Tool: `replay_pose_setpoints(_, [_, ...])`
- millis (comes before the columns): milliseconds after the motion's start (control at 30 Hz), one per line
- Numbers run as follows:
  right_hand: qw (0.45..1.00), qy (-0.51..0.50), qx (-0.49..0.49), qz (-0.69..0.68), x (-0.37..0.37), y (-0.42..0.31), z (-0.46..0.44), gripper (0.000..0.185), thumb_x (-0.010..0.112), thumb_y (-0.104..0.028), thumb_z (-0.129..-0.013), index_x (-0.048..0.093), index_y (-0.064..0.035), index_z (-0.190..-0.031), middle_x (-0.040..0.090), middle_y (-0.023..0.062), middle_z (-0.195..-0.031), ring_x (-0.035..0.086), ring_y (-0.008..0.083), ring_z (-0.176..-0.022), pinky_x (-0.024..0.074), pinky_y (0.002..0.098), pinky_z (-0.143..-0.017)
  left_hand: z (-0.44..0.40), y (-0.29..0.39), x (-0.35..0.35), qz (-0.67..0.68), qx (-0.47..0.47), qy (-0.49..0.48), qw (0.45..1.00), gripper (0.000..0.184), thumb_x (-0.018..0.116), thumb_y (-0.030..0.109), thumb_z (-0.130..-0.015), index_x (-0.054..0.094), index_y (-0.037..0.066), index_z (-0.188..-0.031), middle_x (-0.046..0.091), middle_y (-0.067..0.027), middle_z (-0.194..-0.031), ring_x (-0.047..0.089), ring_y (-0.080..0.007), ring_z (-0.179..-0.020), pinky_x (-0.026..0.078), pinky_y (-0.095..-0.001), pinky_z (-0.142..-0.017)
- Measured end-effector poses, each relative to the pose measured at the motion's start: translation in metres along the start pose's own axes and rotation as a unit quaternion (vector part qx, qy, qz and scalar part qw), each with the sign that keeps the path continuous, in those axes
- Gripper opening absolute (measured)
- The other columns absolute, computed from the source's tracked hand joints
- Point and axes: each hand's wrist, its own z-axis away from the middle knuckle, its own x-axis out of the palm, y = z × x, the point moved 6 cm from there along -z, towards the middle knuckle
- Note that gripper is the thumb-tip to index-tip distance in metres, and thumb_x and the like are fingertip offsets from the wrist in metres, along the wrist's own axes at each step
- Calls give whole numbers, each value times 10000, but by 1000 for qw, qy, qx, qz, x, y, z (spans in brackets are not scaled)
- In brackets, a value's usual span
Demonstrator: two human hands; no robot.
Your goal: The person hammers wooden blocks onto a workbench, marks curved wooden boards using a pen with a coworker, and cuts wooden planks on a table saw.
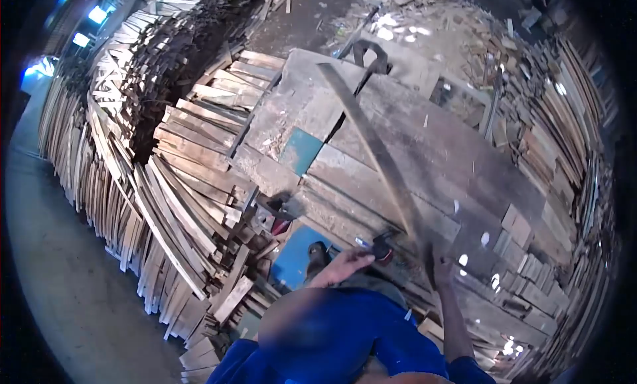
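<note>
With left hand [348, 264]: pinching small dark object [382, 249], touched with red, at fingertips, near blue panel [288, 258]. With right hand [443, 272]: gripping long narrow board [371, 148] near lower end, fingers wrapped round it, exact finger placement blurred. Slanting up and leftward from grip, over wooden platform [431, 132]; cannot tell whether touching it. On platform, left of board: teal square [300, 150]. Farther left: stacked planks [192, 142].

From my head, the camera faces forward and down — left hand [346, 264] and right hand [446, 272] near, stacked boards [192, 147] beyond.
</note>
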Motion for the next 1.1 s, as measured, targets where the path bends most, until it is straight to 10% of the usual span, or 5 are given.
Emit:
replay_pose_setpoints(333, [987,-105,-104,-69,-14,-182,83,481,639,-512,-964,743,-45,-1003,723,178,-851,710,269,-808,526,406,-749,25,59,22,49,49,-76,995,658,657,457,-1018,524,-20,-1451,662,-106,-1272,604,-162,-1154,495,-298,-962])
replay_pose_setpoints(500, [981,-100,-157,-45,1,-180,129,370,672,-408,-980,727,-43,-992,687,151,-801,635,175,-745,511,380,-711,21,7,6,-37,-18,-16,999,711,640,683,-929,747,8,-1126,716,-70,-995,630,-157,-915,520,-309,-810])
replay_pose_setpoints(667, [977,-108,-179,-49,17,-185,171,456,644,-530,-961,762,-100,-1054,746,178,-918,730,333,-865,542,443,-783,58,9,-9,-59,34,-52,996,639,655,595,-957,726,7,-1196,739,-107,-1126,661,-204,-1055,522,-350,-939])
replay_pose_setpoints(1000, [946,-112,-288,-99,95,-192,261,392,717,-351,-958,726,-33,-1188,724,164,-1067,684,273,-1023,528,383,-898,147,-20,-92,-84,70,-35,993,650,674,552,-966,666,14,-1330,721,-147,-1254,651,-271,-1187,486,-379,-1061])
replay_pose_setpoints(1100, [969,-163,-164,-84,89,-183,289,406,685,-360,-969,720,-22,-1189,725,175,-1102,697,299,-1039,532,400,-909,163,-41,-116,-120,27,-46,991,640,693,512,-967,638,15,-1366,678,-150,-1337,612,-272,-1256,471,-385,-1083])
